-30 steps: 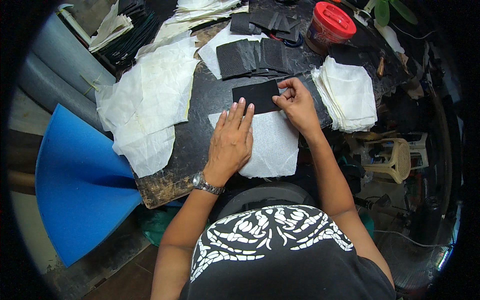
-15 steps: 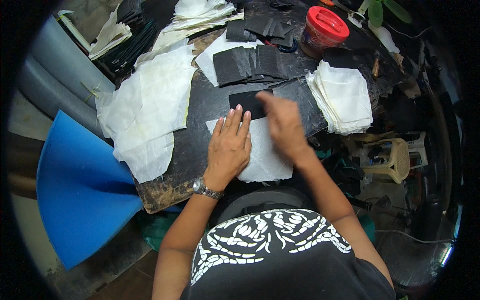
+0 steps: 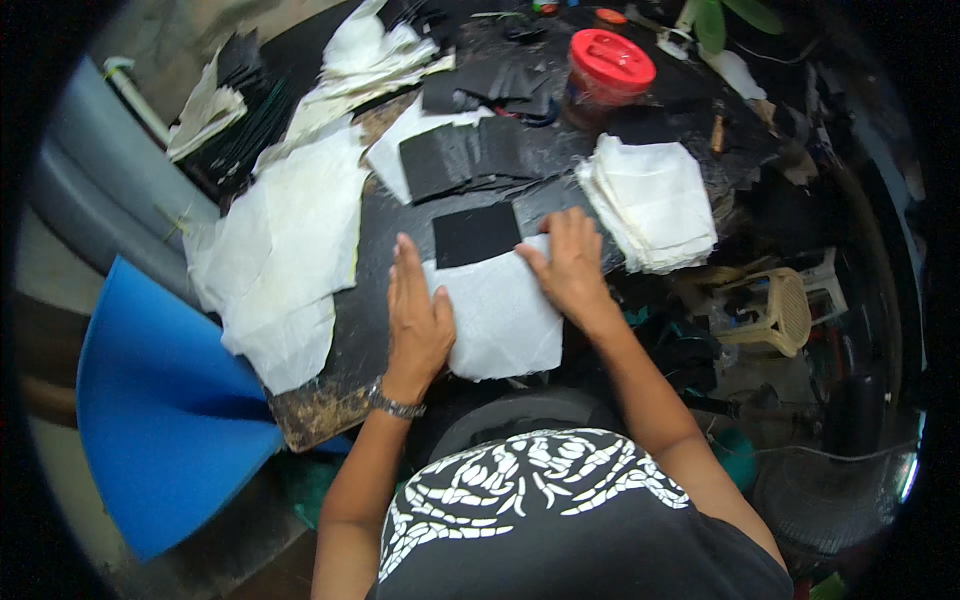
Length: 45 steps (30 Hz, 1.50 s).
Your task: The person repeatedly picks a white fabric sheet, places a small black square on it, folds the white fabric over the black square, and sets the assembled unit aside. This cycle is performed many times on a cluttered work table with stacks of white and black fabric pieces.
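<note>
Right hand [image 3: 572, 268] slid to white sheet [image 3: 505, 320] top edge.

Red-lidded jar [image 3: 608, 70], stacked white cloths [image 3: 652, 200], blue sheet [image 3: 160, 420]

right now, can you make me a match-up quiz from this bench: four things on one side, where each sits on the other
Things:
1. black square
2. red lid
3. blue sheet
4. stack of white cloths

Places:
A. hanging off the bench's left side
B. on the jar at the far edge
C. right of the right hand
D. at the top edge of the white sheet under both hands

Pairs: 1-D, 2-B, 3-A, 4-C
</note>
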Motion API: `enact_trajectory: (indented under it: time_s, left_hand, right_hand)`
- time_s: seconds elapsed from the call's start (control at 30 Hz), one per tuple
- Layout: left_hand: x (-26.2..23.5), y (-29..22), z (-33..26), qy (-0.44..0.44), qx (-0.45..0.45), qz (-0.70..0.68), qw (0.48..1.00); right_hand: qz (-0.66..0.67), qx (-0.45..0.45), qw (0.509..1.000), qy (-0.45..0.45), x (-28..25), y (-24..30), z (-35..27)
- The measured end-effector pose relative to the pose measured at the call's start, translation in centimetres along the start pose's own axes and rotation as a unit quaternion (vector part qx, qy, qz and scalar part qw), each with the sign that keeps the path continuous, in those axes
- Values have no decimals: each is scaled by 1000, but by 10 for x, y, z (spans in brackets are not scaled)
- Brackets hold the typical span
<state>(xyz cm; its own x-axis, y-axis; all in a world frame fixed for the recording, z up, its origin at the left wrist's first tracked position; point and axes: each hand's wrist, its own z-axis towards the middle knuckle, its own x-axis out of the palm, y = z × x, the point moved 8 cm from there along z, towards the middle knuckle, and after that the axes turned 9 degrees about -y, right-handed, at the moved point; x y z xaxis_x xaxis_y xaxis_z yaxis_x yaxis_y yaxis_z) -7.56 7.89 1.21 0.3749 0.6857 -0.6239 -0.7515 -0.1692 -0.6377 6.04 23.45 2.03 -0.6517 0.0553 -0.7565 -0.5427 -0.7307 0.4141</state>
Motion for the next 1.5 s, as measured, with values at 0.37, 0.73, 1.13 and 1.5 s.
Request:
enact_trajectory:
  time_s: [0.37, 0.73, 1.13, 1.5]
  left_hand:
    - [-10, 10, 3, -38, -55, -57, 996]
    - [3, 4, 5, -3, 19, 45, 999]
    - [-67, 39, 3, -37, 9, 277, 960]
    - [-91, 82, 28, -104, -35, 260, 959]
  right_hand:
    - [247, -115, 962, -8, -68, -17, 68]
    - [-304, -73, 950, -6, -102, -207, 131]
    - [-249, 13, 968, 16, -27, -166, 83]
    - [205, -248, 946, 43, 38, 89, 23]
